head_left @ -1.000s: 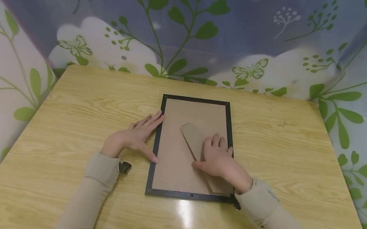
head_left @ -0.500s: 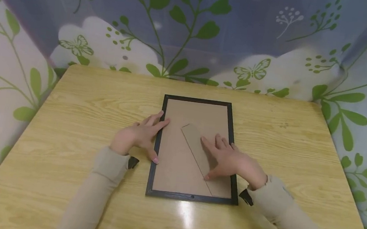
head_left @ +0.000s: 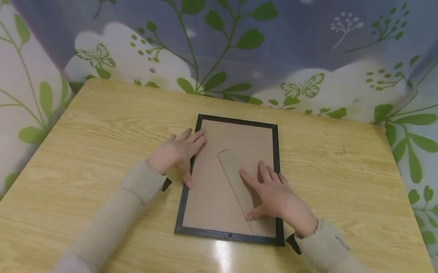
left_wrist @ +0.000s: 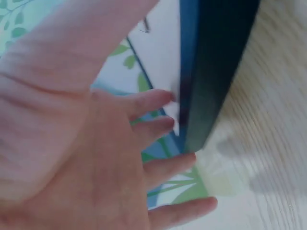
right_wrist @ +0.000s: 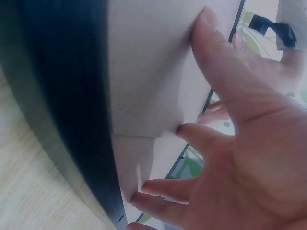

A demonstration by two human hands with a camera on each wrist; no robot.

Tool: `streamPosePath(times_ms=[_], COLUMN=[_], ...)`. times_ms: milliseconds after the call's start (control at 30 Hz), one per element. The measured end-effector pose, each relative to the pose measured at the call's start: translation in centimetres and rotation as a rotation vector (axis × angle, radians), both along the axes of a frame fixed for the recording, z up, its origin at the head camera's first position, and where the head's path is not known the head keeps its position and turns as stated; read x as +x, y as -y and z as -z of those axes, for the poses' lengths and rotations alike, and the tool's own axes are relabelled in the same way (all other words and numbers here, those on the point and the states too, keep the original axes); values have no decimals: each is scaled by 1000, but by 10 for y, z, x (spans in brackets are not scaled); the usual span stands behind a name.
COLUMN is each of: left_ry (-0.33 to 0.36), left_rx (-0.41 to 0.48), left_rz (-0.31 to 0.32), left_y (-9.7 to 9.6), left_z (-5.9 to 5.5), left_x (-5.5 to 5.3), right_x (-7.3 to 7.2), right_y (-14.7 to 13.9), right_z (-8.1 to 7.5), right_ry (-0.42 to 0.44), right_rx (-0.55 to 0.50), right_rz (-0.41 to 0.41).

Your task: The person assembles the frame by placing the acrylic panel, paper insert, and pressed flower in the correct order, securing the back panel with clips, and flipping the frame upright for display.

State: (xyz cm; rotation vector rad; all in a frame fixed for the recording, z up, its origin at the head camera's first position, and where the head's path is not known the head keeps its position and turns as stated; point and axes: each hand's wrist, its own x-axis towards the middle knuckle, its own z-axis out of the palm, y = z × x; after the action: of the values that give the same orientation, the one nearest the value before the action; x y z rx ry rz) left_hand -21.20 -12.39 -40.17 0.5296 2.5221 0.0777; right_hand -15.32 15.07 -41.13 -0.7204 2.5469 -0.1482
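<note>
A black picture frame (head_left: 228, 235) lies back side up on the table, its brown backing board (head_left: 208, 198) showing. A slanted easel leg (head_left: 233, 169) lies flat along that board. My left hand (head_left: 178, 152) is at the frame's left side, with fingers spread over the rim and thumb lower down the same side. Over the easel leg and the right rim rests my right hand (head_left: 280, 200), thumb and fingers spread. The left wrist view shows my left fingers (left_wrist: 158, 127) beside the dark frame side (left_wrist: 211, 62). In the right wrist view, my right fingertips touch the easel leg (right_wrist: 144, 72).
The wood-grain table (head_left: 124, 112) extends around the frame on all sides. Behind it hangs a leaf-patterned curtain (head_left: 251, 68), with similar patterned cloth at both sides. A black wrist strap piece (head_left: 294, 243) sticks out under the right sleeve.
My right hand has shifted right and slightly down, its fingers spreading and uncovering more of the easel leg. My left hand has slid a little upward and inward along the left rim.
</note>
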Motion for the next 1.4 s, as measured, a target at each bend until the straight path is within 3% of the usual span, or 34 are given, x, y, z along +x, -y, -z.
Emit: streamPosePath(times_ms=[200,400,633,800,867,1000,1133,1267,1400], left_ry=[79,102,120,119,110,83,60,70,87], left_rx=[5,-15,-32,-42,-54,-71,-74,-65,-66], left_rz=[-8,-29,-71,-80,-73,-59,-46,-50,-69], left_y=[1,-2,-4,-9,-9,-8,-7,-8,-7], left_z=[9,10,6,7,7,8,8,8,8], left_x=[-16,-17,-18,-19,-20,-20,-21,-22,-22], right_x=[-2,-20,-78,-128,-144,-167,-184,-193,-199], right_y=[1,-1,8,14,18,32,47,58,67], right_z=[1,-11,-35,-36,-34,-25,-12,3,16], right_ry=[-5,70,279,323,300,155,12,-18,-18], right_rx=[42,101,9,-56,-92,-213,-357,-472,-539], right_rz=[-35,-100,-157,-166,-155,-104,14,112,120])
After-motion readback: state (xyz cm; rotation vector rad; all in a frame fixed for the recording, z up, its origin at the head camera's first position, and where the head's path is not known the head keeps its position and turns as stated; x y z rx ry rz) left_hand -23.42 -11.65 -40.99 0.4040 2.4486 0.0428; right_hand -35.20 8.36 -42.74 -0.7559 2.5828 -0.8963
